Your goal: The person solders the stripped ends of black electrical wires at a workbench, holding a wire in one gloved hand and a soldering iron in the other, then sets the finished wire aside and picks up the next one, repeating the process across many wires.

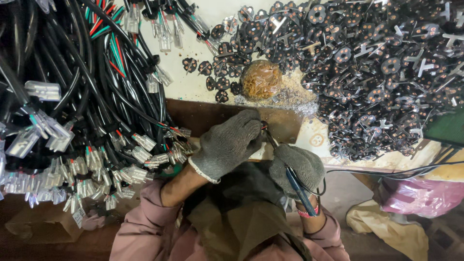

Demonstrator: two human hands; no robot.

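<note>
Both my hands wear grey knit gloves and meet at the bench's front edge. My left hand (227,143) is closed around the end of a cable, with red and green wire tips (264,127) showing at its fingertips. My right hand (299,166) grips a blue-handled soldering iron (298,188), whose tip points up toward those wire ends. Just beyond the hands sits a round ball of brass cleaning wool (261,79) amid grey solder crumbs (290,99).
A thick bundle of black cables (82,96) with clear plastic connectors fills the left side. A large heap of small black round parts with copper contacts (377,72) covers the right of the bench. A pink plastic bag (420,195) lies lower right.
</note>
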